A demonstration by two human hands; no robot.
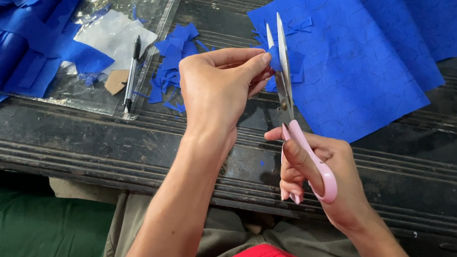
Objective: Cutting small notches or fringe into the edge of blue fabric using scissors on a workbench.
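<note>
My left hand pinches a small blue fabric piece between thumb and fingers, held above the dark table. My right hand grips pink-handled scissors; their metal blades point away from me and are slightly apart around the blue piece. Just behind the blades lies a large blue fabric sheet with outlines marked on it.
Blue offcuts lie in a pile left of my left hand. A black pen rests on a clear plastic sheet with white paper. More blue fabric is heaped at far left. The dark wooden table has a grooved front edge.
</note>
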